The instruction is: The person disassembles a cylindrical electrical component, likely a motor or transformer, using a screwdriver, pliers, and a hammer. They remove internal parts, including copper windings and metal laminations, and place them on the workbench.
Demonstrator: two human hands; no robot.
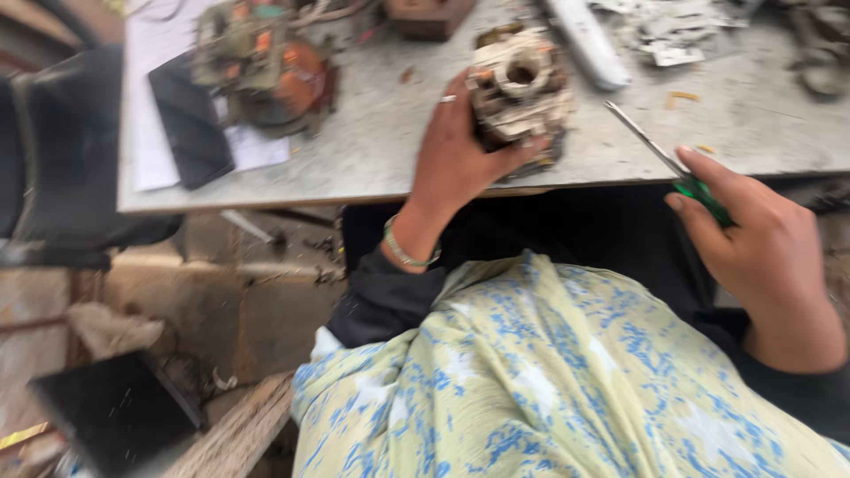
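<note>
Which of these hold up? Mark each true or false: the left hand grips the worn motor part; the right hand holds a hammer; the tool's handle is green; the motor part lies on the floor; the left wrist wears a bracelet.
1. The left hand grips the worn motor part. True.
2. The right hand holds a hammer. False: it holds a screwdriver with a thin metal shaft.
3. The tool's handle is green. True, green shows between the fingers.
4. The motor part lies on the floor. False: it rests on the grey table, near its front edge.
5. The left wrist wears a bracelet. True, a thin green band.
</note>
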